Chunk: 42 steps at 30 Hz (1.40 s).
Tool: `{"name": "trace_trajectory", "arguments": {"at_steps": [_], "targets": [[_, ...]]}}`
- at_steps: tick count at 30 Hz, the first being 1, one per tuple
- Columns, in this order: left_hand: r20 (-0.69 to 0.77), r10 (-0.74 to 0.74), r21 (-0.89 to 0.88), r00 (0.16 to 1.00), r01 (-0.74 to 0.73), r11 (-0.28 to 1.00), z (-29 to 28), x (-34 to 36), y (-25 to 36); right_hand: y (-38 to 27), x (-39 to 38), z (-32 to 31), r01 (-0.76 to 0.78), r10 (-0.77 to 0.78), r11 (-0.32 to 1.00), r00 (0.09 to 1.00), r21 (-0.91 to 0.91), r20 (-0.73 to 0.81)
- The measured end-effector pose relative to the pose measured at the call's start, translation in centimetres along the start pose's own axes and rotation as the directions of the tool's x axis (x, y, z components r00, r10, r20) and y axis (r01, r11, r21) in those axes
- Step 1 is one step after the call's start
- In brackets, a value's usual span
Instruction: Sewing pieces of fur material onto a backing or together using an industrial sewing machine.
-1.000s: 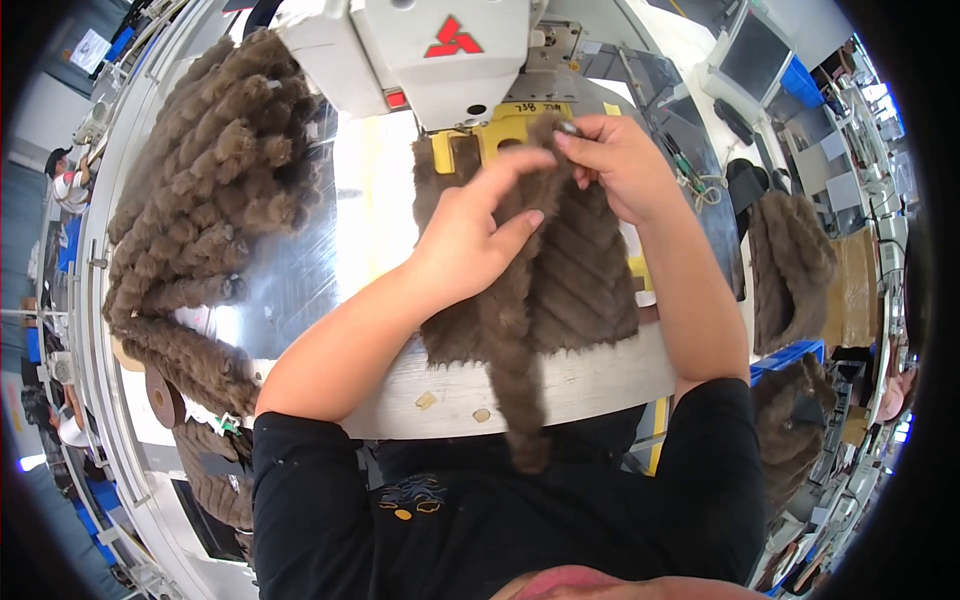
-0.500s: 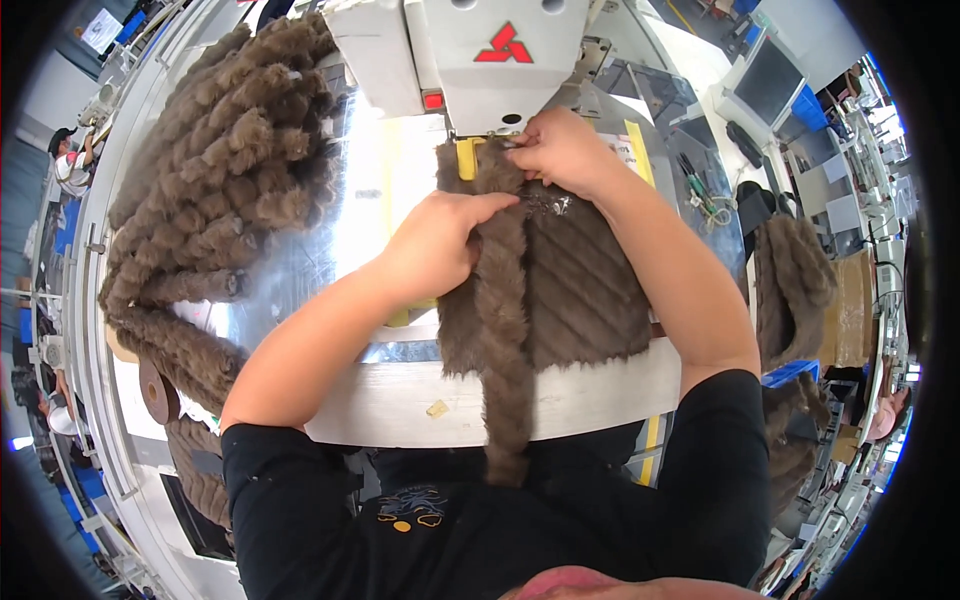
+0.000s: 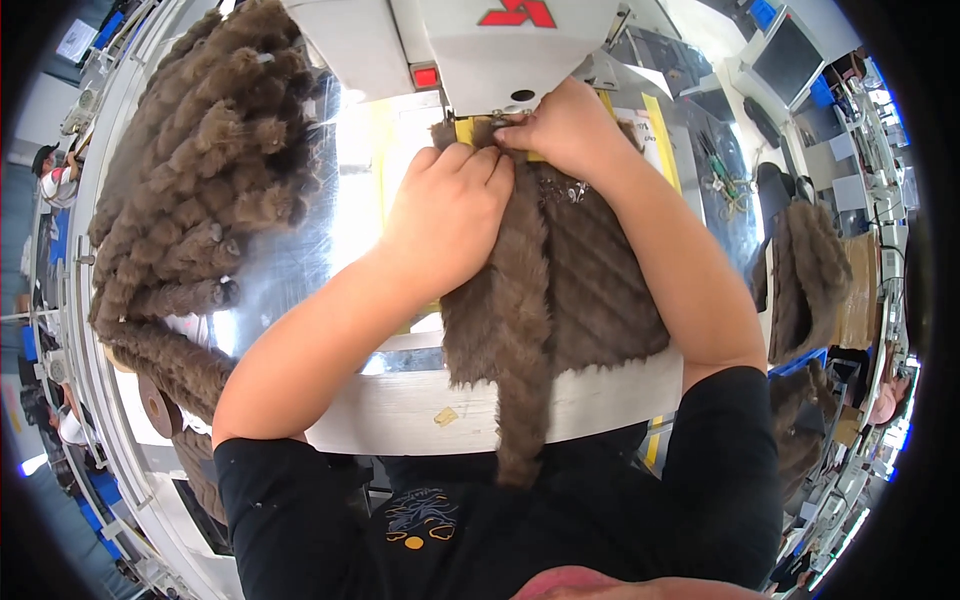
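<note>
Mostly below left grip (image 3: 455, 205), brown fur strip (image 3: 523, 300), fingers curled on it, right grip (image 3: 568, 128) pinching its top.

Straight ahead, the white machine head (image 3: 520, 65) blocks the way beyond the left hand (image 3: 448, 205) and right hand (image 3: 565, 130). Between the forearms, a hand could pass over the brown fur strip (image 3: 522, 310) and fur panel (image 3: 605, 290) from the table's front edge (image 3: 400, 412). Leftward, shiny tabletop (image 3: 295, 245) leaves a lane before the fur heap (image 3: 215, 140) rises as a barrier.
</note>
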<state>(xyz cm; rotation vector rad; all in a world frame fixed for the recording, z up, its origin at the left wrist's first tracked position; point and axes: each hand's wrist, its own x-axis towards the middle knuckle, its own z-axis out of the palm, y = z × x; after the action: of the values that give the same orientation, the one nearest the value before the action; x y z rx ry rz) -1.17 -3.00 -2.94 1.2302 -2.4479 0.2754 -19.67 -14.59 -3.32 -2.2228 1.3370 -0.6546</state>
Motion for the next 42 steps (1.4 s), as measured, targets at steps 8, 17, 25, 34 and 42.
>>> {"name": "trace_trajectory", "arguments": {"at_steps": [8,17,25,34,42], "targets": [[0.073,-0.055,0.031,0.996,0.053,0.998,0.4,0.9,0.2,0.2,1.0,-0.6,-0.178,0.155,0.973,0.976,0.149,0.151],[0.005,-0.055,0.017,0.998,0.055,0.998,1.0,1.3,-0.3,-3.7,0.7,-3.2,-0.381,0.308,0.900,0.900,0.211,0.309],[0.006,-0.102,0.037,0.995,0.102,0.994,1.7,1.8,-0.6,-4.3,0.8,-3.5,-0.372,0.317,0.919,0.895,0.134,0.314],[0.020,-0.128,0.151,0.992,0.124,0.981,1.4,1.9,0.0,-3.9,1.0,-3.1,-0.352,0.298,0.917,0.917,0.188,0.266],[0.082,-0.183,0.165,0.980,0.168,0.972,1.1,1.6,-0.2,-2.0,-0.5,-2.8,0.085,-0.085,0.996,0.979,0.007,0.184]]}}
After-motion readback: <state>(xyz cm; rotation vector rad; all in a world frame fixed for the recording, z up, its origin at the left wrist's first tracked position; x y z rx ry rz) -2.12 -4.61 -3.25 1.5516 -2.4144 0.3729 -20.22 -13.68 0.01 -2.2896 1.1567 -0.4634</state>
